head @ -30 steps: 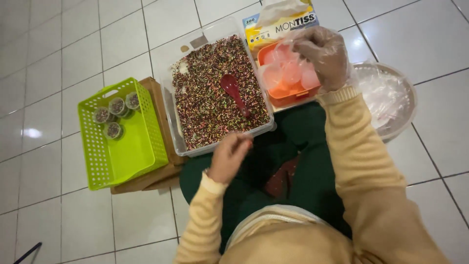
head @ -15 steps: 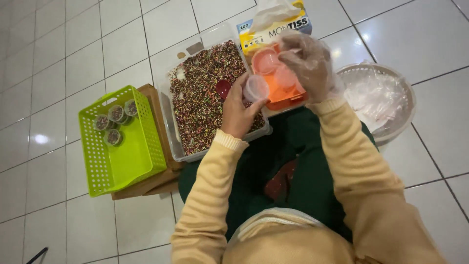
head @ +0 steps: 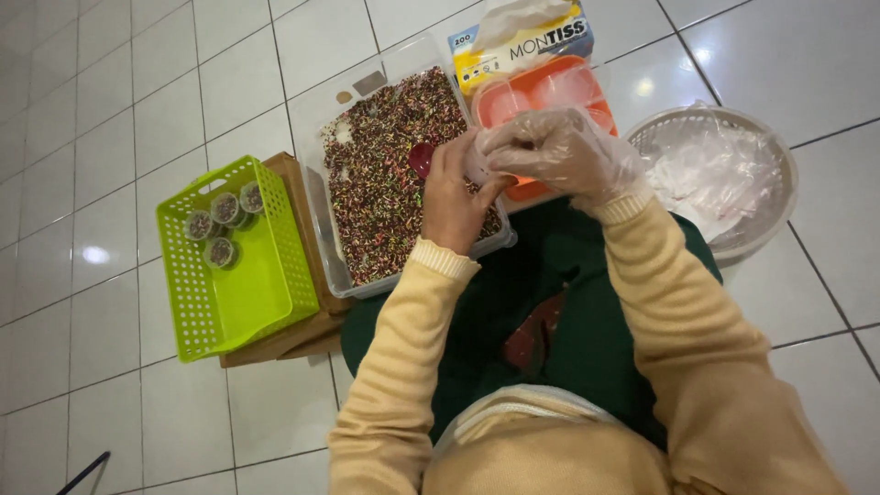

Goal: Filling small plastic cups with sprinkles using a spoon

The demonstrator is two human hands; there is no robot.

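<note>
Head view: my left hand and gloved right hand meet over the near right corner of the sprinkle tub. Both are curled around a small clear cup, which sits between the fingers and is mostly hidden; I cannot tell whether it holds anything. The red scoop lies in the sprinkles at nine o'clock from the hands, untouched. At twelve o'clock sits the orange tray with more cups, a tissue box behind it. The white basket is at three o'clock. The green basket, far at nine o'clock, has three filled cups. I judge the step is readying one cup for filling; next needs one hand free for the scoop.
</note>
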